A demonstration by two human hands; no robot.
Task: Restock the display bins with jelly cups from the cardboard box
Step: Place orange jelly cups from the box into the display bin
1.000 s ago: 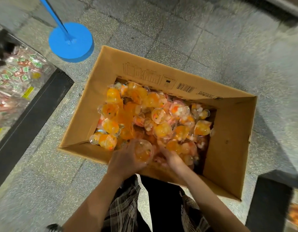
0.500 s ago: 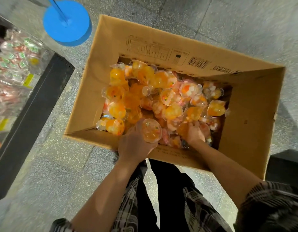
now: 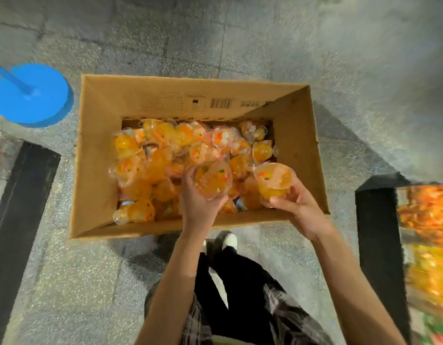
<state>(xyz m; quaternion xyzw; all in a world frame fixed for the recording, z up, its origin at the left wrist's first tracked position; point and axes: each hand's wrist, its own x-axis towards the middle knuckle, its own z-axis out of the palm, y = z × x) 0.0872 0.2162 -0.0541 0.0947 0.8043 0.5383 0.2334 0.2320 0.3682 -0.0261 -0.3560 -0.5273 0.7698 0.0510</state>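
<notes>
Left grip and right grip each hold one clear orange jelly cup over cardboard box.

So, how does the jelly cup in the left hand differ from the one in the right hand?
The left hand wraps its jelly cup from below, over the pile; the right hand pinches its jelly cup at the base, near the cardboard box wall. The left cup looks tilted, the right more upright. Both are clear, with orange jelly.
</notes>
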